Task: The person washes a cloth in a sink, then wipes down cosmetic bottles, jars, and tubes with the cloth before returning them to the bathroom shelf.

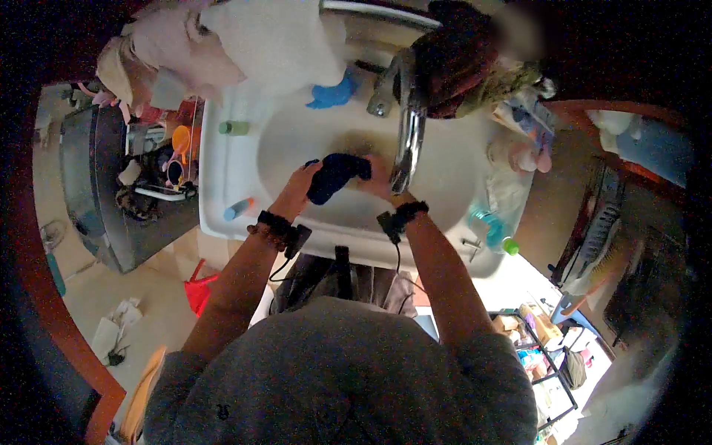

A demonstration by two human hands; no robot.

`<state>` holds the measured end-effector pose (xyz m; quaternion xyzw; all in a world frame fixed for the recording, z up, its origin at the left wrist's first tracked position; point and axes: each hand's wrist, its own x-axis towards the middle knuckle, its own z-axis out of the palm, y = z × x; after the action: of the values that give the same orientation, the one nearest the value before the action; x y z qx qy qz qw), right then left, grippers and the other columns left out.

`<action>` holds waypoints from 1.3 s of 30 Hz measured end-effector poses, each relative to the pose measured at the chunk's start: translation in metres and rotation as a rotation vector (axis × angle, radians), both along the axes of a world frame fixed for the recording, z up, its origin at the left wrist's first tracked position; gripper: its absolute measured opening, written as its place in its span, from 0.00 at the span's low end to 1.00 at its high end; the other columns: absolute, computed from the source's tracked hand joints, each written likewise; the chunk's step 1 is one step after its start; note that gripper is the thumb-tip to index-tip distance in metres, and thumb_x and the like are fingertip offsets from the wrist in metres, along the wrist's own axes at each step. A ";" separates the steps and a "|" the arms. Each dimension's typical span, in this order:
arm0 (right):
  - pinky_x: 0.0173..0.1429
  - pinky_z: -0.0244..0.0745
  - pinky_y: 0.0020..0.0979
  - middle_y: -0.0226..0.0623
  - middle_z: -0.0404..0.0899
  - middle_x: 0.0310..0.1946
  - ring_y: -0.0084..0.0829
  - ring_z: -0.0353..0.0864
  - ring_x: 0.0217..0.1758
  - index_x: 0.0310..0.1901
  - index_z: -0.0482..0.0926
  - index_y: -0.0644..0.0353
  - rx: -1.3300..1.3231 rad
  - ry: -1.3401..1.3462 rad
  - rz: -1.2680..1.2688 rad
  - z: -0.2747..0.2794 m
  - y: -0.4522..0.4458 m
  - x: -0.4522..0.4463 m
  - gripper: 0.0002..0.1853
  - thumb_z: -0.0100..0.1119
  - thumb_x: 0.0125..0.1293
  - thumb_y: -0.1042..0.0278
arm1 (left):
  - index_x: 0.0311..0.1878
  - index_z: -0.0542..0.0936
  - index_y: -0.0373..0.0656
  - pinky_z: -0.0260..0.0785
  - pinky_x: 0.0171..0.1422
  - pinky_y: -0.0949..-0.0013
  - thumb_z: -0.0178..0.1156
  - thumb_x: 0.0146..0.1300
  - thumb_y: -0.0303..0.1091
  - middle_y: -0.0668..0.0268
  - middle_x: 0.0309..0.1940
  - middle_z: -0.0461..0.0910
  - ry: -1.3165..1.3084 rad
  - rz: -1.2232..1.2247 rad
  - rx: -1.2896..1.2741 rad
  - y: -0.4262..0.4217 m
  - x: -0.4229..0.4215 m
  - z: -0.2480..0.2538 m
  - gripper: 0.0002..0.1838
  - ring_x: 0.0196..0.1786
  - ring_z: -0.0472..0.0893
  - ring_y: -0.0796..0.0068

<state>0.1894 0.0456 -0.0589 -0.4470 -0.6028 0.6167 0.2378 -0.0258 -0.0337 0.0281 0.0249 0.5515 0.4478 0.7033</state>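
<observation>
A dark navy, sock-shaped cloth is held bunched over the basin of the white sink. My left hand grips its left end, with the fingers partly hidden behind the fabric. At the other end, my right hand holds the cloth close beside the faucet. That metal spout partly covers my right hand and wrist. Brownish water or shadow shows in the basin just beyond the cloth. Both wrists wear dark bands with small boxes and cables.
On the sink's rim lie a blue cloth, a green tube or bottle, and a blue tube with an orange end. A teal bottle with a green cap lies at right. Dark clothes heap behind the faucet.
</observation>
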 end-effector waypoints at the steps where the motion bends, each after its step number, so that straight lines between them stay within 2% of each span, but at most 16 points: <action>1: 0.47 0.76 0.35 0.42 0.80 0.38 0.37 0.80 0.43 0.43 0.79 0.63 0.487 -0.229 -0.091 0.012 -0.008 -0.022 0.21 0.71 0.49 0.61 | 0.50 0.77 0.41 0.74 0.47 0.72 0.57 0.65 0.38 0.69 0.39 0.81 -0.042 0.025 0.061 -0.003 0.001 -0.009 0.14 0.43 0.81 0.76; 3: 0.52 0.74 0.35 0.43 0.78 0.45 0.36 0.78 0.48 0.48 0.76 0.62 0.737 -0.250 -0.018 0.041 -0.016 -0.028 0.27 0.74 0.46 0.62 | 0.49 0.78 0.43 0.73 0.47 0.72 0.57 0.65 0.39 0.70 0.39 0.81 0.113 -0.163 0.156 -0.003 0.008 -0.030 0.13 0.43 0.80 0.77; 7: 0.59 0.71 0.37 0.44 0.75 0.52 0.37 0.74 0.56 0.54 0.72 0.61 -0.065 -0.080 0.421 0.091 0.001 -0.019 0.35 0.77 0.42 0.67 | 0.55 0.73 0.41 0.74 0.54 0.69 0.56 0.66 0.39 0.63 0.47 0.78 0.477 -0.497 0.544 0.014 0.016 0.056 0.18 0.51 0.79 0.68; 8: 0.60 0.70 0.38 0.44 0.75 0.52 0.37 0.74 0.57 0.55 0.72 0.60 -0.232 -0.203 0.470 0.099 0.007 -0.020 0.36 0.77 0.42 0.68 | 0.60 0.69 0.43 0.73 0.56 0.66 0.55 0.67 0.38 0.62 0.51 0.76 0.185 -0.384 0.301 0.017 0.008 0.037 0.20 0.55 0.76 0.64; 9: 0.59 0.71 0.39 0.46 0.76 0.50 0.41 0.75 0.55 0.56 0.72 0.59 -0.306 -0.024 0.369 0.029 -0.001 -0.012 0.35 0.76 0.43 0.67 | 0.64 0.66 0.45 0.73 0.58 0.62 0.53 0.68 0.37 0.60 0.54 0.74 -0.062 -0.200 0.038 0.021 0.001 0.019 0.23 0.59 0.74 0.60; 12: 0.52 0.75 0.41 0.48 0.77 0.44 0.47 0.78 0.47 0.52 0.74 0.60 0.627 -0.426 0.144 0.108 -0.014 -0.014 0.29 0.72 0.46 0.67 | 0.67 0.59 0.40 0.72 0.55 0.58 0.59 0.61 0.47 0.57 0.60 0.68 0.359 -0.394 0.148 0.008 0.003 0.047 0.36 0.61 0.71 0.60; 13: 0.51 0.73 0.44 0.51 0.76 0.44 0.51 0.77 0.48 0.49 0.74 0.62 0.224 -0.451 0.153 0.119 -0.014 -0.021 0.26 0.69 0.46 0.67 | 0.70 0.52 0.39 0.70 0.57 0.55 0.63 0.59 0.47 0.55 0.64 0.64 0.431 -0.555 0.314 0.004 -0.004 0.043 0.43 0.64 0.68 0.57; 15: 0.51 0.72 0.43 0.51 0.75 0.43 0.51 0.76 0.48 0.49 0.73 0.63 0.348 -0.372 0.208 0.149 -0.013 -0.028 0.27 0.69 0.45 0.68 | 0.74 0.43 0.39 0.68 0.61 0.52 0.69 0.54 0.42 0.54 0.67 0.61 0.239 -0.564 0.330 0.006 0.004 0.062 0.53 0.67 0.65 0.56; 18: 0.54 0.71 0.40 0.49 0.75 0.42 0.47 0.76 0.48 0.52 0.72 0.63 0.383 -0.149 0.260 0.196 -0.016 -0.028 0.30 0.69 0.43 0.69 | 0.72 0.49 0.39 0.68 0.62 0.64 0.73 0.46 0.22 0.57 0.64 0.65 0.342 -0.568 0.630 0.006 0.020 0.048 0.53 0.64 0.69 0.65; 20: 0.56 0.70 0.38 0.47 0.74 0.42 0.43 0.76 0.47 0.53 0.72 0.63 0.337 0.092 0.196 0.198 -0.019 -0.020 0.31 0.69 0.43 0.70 | 0.69 0.57 0.38 0.69 0.61 0.67 0.73 0.45 0.22 0.59 0.61 0.70 0.312 -0.461 0.817 0.006 0.021 0.056 0.48 0.61 0.72 0.69; 21: 0.61 0.66 0.35 0.42 0.72 0.47 0.35 0.72 0.53 0.58 0.68 0.64 0.142 0.091 0.183 0.169 -0.019 -0.011 0.36 0.72 0.44 0.69 | 0.61 0.68 0.37 0.70 0.60 0.65 0.69 0.50 0.21 0.61 0.53 0.76 0.272 -0.522 0.655 0.017 0.031 0.097 0.34 0.55 0.75 0.72; 25: 0.67 0.58 0.29 0.36 0.65 0.58 0.29 0.63 0.62 0.68 0.54 0.63 0.244 0.197 -0.260 0.183 -0.016 0.007 0.50 0.77 0.46 0.66 | 0.55 0.73 0.42 0.73 0.57 0.66 0.55 0.65 0.33 0.63 0.49 0.77 0.179 -0.493 0.485 0.026 0.050 0.102 0.16 0.52 0.77 0.72; 27: 0.67 0.58 0.30 0.35 0.65 0.57 0.29 0.63 0.62 0.67 0.56 0.62 0.100 0.301 -0.137 0.180 -0.027 0.000 0.48 0.77 0.46 0.66 | 0.54 0.74 0.45 0.74 0.56 0.65 0.49 0.70 0.44 0.62 0.49 0.77 0.237 -0.421 0.515 0.023 0.070 0.106 0.16 0.53 0.77 0.70; 31: 0.61 0.67 0.33 0.36 0.73 0.52 0.31 0.71 0.54 0.59 0.68 0.59 -0.212 0.352 -0.240 0.175 -0.033 -0.012 0.38 0.76 0.48 0.59 | 0.54 0.74 0.50 0.73 0.53 0.67 0.42 0.69 0.62 0.62 0.50 0.77 -0.428 -0.022 0.019 0.046 0.086 0.113 0.27 0.56 0.76 0.69; 33: 0.49 0.75 0.31 0.32 0.80 0.39 0.27 0.78 0.42 0.50 0.76 0.60 -0.288 0.379 -0.425 0.206 -0.024 -0.019 0.23 0.70 0.56 0.59 | 0.53 0.75 0.51 0.74 0.46 0.70 0.41 0.69 0.64 0.65 0.46 0.78 -0.280 -0.069 -0.036 0.050 0.091 0.101 0.29 0.49 0.78 0.70; 39: 0.37 0.74 0.29 0.30 0.79 0.33 0.25 0.77 0.34 0.41 0.78 0.60 -0.689 0.601 -0.898 0.167 -0.017 -0.037 0.10 0.60 0.63 0.64 | 0.44 0.77 0.42 0.69 0.27 0.69 0.42 0.73 0.53 0.67 0.29 0.79 0.391 -0.184 0.043 0.054 0.099 0.059 0.24 0.26 0.77 0.76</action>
<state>0.1521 0.0289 0.1079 -0.5144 -0.0312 0.7137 0.4744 0.0731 0.0207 0.0869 0.1764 0.6630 0.3802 0.6203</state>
